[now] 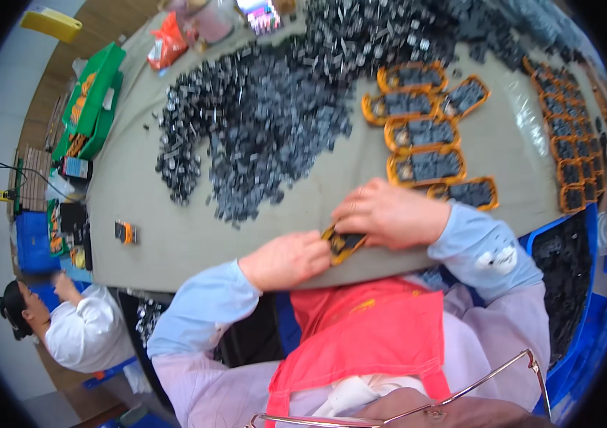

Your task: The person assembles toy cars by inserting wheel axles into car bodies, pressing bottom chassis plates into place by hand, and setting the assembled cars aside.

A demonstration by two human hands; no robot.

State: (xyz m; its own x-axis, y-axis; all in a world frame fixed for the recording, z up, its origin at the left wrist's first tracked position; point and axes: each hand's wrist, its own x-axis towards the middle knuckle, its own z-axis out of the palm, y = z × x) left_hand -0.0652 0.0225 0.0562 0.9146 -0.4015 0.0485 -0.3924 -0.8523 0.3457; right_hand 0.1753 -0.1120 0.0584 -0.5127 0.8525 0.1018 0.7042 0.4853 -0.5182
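At the table's near edge I hold a small orange-rimmed casing (345,246) with a dark inside, tilted between my hands. My left hand (285,261) is closed on its left end, fingers and thumb pinched together. From the right, my right hand (394,215) bends over its upper part, with closed fingertips at the dark inside; whether they pinch a small piece cannot be seen. Just beyond that hand lies a column of similar orange casings (426,165), filled with dark pieces. Farther off spreads a large heap of small black and grey pieces (268,135).
Rows of filled orange casings (567,146) line the far right. A blue bin (563,285) of dark parts stands at my right. One small orange-and-black part (126,232) lies at left. Green trays (93,103) stand beyond the left edge, and a seated person (86,332) is at left.
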